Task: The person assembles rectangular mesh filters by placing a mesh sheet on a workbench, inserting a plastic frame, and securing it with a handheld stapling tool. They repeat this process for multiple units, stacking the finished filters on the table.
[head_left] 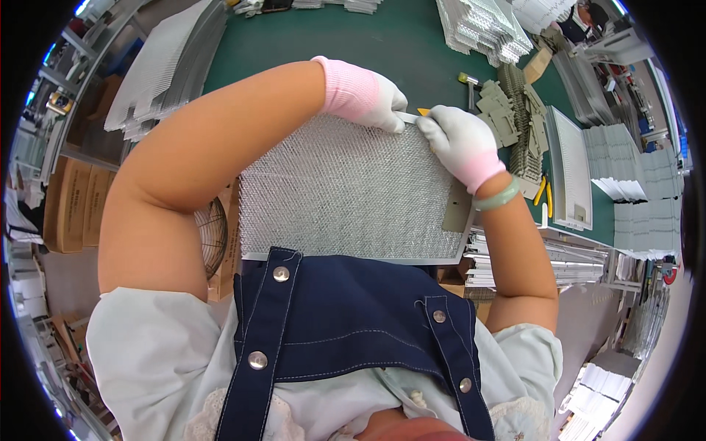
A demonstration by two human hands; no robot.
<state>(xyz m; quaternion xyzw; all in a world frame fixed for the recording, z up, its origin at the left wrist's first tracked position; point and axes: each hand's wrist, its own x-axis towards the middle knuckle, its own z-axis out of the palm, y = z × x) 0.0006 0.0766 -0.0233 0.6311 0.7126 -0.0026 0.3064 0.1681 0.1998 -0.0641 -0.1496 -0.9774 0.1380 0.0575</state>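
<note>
A rectangular silver mesh panel (pixel 346 187) lies in front of my body, its near edge against my apron. At its far edge, my left hand (pixel 381 104), in a white glove with a pink cuff, is closed on a thin white strip (pixel 407 117) along the border. My right hand (pixel 460 140), gloved the same way, pinches the other end of this strip. A small yellow-orange piece (pixel 423 112) shows beside the right fingertips; what it belongs to is hidden. Near the panel's right side is a flat grey-beige plate (pixel 457 209).
Grey-beige metal plates (pixel 518 125) and a hammer (pixel 470 82) lie right on the green table (pixel 294 44). Yellow-handled pliers (pixel 545 194) lie near a framed panel (pixel 570 169). Mesh sheets (pixel 165 66) are stacked left, more sheets (pixel 482 29) far right. A fan (pixel 212 237) stands lower left.
</note>
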